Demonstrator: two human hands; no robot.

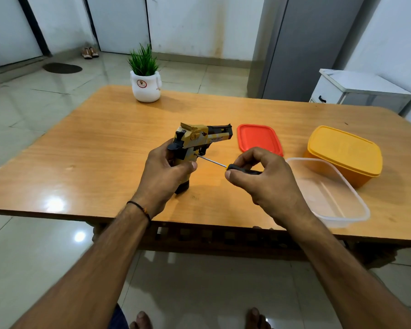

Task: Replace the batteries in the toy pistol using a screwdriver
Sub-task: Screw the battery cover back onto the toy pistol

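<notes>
Red lid [259,138], clear tub [337,203], yellow box [344,150] right of pistol [199,136]

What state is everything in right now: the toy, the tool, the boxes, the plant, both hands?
Toy pistol: upright, barrel pointing right, grip held by left hand.
Screwdriver: tip set against the pistol's grip, handle pinched by right hand.
Red lid: off, lying flat on table.
Clear container: open, empty.
Yellow container: closed with its lid.
Potted plant: upright.
</notes>
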